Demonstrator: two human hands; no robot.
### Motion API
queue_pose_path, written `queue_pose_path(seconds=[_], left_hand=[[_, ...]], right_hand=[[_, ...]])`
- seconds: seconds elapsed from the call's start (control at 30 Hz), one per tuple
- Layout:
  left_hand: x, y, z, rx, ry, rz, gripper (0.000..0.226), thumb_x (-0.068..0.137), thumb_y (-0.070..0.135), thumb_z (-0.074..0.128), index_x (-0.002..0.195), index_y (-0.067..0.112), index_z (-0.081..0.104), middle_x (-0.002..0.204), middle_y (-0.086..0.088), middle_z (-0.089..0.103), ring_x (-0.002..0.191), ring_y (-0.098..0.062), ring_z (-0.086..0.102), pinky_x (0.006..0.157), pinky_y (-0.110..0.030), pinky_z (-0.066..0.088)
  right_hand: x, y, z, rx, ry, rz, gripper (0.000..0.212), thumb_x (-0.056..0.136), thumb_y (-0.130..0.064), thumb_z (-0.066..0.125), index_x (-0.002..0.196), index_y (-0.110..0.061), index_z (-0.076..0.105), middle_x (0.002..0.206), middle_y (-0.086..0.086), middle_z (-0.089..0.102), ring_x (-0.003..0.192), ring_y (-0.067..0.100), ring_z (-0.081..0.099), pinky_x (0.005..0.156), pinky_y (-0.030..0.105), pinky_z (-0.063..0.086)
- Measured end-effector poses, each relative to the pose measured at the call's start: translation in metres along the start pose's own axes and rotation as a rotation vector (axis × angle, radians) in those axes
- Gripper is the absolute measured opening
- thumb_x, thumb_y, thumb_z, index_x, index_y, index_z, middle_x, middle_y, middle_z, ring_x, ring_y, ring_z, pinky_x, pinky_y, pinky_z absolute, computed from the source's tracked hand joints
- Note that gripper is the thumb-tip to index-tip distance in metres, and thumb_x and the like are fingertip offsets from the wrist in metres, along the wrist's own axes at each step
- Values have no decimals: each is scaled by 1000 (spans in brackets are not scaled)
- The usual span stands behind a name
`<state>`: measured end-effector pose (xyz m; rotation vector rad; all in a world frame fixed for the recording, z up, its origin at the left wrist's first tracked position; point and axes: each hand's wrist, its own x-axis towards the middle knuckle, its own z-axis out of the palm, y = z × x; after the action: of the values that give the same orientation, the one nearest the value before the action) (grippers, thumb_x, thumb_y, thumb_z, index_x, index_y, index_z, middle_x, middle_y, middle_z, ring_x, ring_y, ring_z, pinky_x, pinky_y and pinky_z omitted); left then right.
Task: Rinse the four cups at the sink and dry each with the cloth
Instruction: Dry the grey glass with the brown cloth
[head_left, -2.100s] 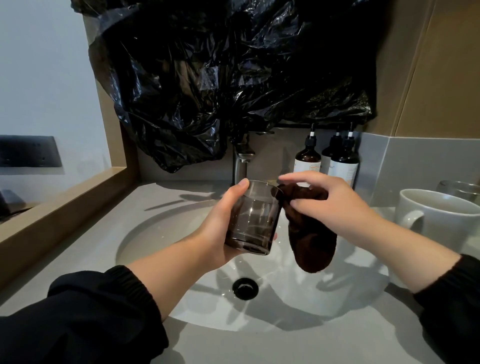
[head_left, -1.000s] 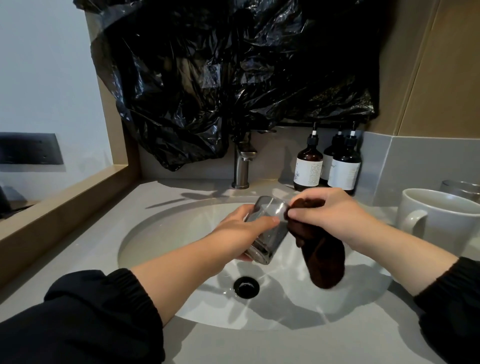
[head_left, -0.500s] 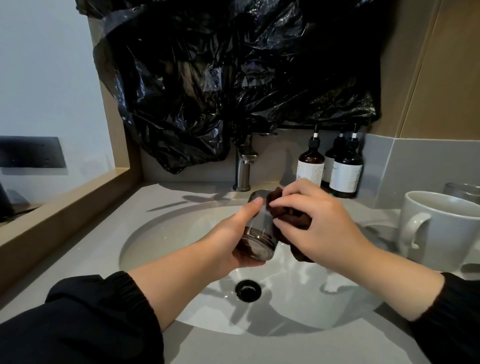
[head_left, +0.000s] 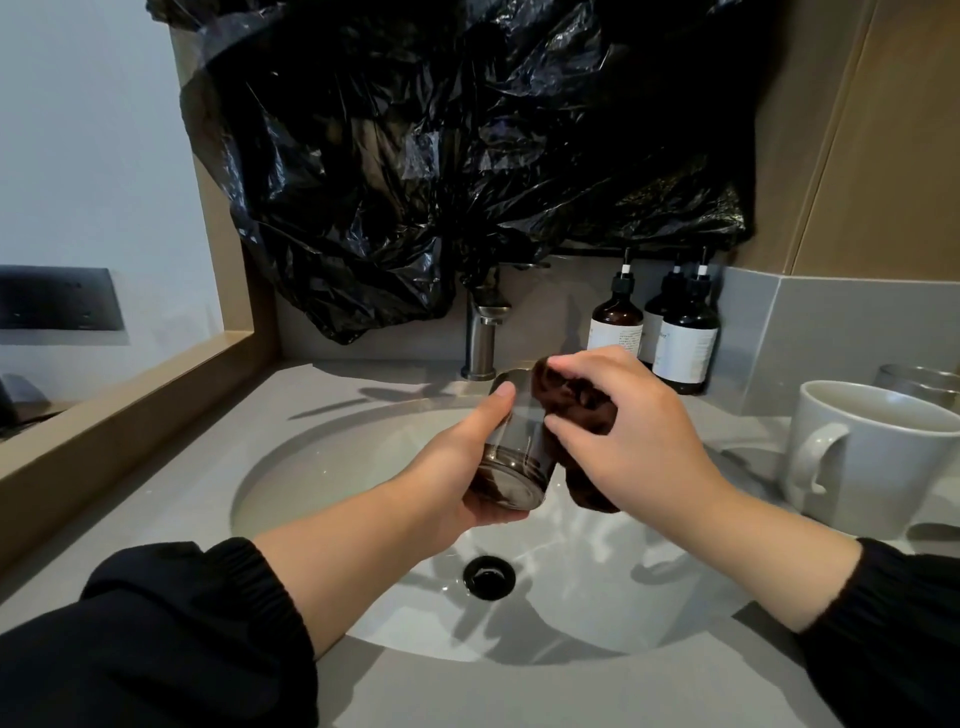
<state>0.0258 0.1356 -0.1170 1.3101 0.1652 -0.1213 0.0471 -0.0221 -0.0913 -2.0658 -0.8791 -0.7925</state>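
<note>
Item, held: one smoked glass cup (head_left: 511, 460), above the sink basin (head_left: 322, 467), tilted with its base towards the person and its mouth towards the tap (head_left: 483, 338).

Left hand (head_left: 452, 478): wrapped round the cup from the left and below, thumb laid along its side, fingers holding it.

Right hand (head_left: 644, 447): fingers (head_left: 587, 361) curled round a dark brown cloth (head_left: 576, 397), bunching it against the cup's rim and right side. A tail of cloth hangs below the hand. How far the cloth goes into the cup I cannot tell.

Both arms in black sleeves (head_left: 182, 623), cuffs pushed up the forearms.

Basin: white, oval, set into a grey tabletop (head_left: 156, 509), with a black drain (head_left: 488, 577) under the hands.

Right of the basin, on the tabletop: one white mug (head_left: 872, 457), handle facing left; just behind it the rim of another glass (head_left: 919, 376).

Back edge: three brown pump bottles (head_left: 685, 338) with pale labels.

Above: crumpled black plastic sheeting (head_left: 441, 156) draped over the tap's top.
</note>
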Motion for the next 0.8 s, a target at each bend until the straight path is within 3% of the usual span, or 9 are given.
queue_pose_path(seconds=[0.2, 0.4, 0.57, 0.63, 0.8], left_hand=[[-3, -2, 4, -13, 33, -18, 51, 84, 59, 56, 107, 14, 66, 95, -12, 71, 83, -27, 66, 74, -40, 54], [-6, -1, 5, -77, 25, -44, 51, 83, 54, 61, 114, 14, 63, 94, -14, 70, 85, -31, 65, 72, -41, 52], [-4, 2, 0, -94, 29, 7, 52, 85, 57, 57, 104, 11, 68, 95, -15, 72, 91, -31, 69, 81, -45, 55], [-5, 4, -2, -71, 25, 14, 52, 85, 57, 56, 102, 10, 69, 89, -13, 72, 84, -29, 69, 74, -41, 54], [-10, 6, 2, -29, -8, -5, 55, 84, 57, 55, 111, 10, 65, 84, -13, 70, 67, -30, 67, 62, -34, 50]], right_hand=[[-17, -10, 4, -35, -144, -275, 20, 73, -13, 68, 92, -12, 73, 97, -5, 62, 91, 12, 58, 79, 22, 46], [2, 1, 3, 45, 20, -25, 18, 71, -5, 70, 87, -13, 73, 94, -5, 63, 91, 10, 59, 83, 19, 45], [-17, -18, 4, 53, -172, -222, 16, 69, -11, 68, 84, -16, 69, 93, -8, 59, 85, 9, 58, 74, 25, 48], [-16, -19, 5, 14, -204, -263, 16, 69, -12, 67, 84, -16, 67, 93, -8, 58, 84, 12, 58, 72, 30, 49], [1, 1, -2, 30, -21, -127, 12, 69, -9, 66, 81, -12, 68, 90, -3, 60, 84, 11, 57, 75, 30, 46]])
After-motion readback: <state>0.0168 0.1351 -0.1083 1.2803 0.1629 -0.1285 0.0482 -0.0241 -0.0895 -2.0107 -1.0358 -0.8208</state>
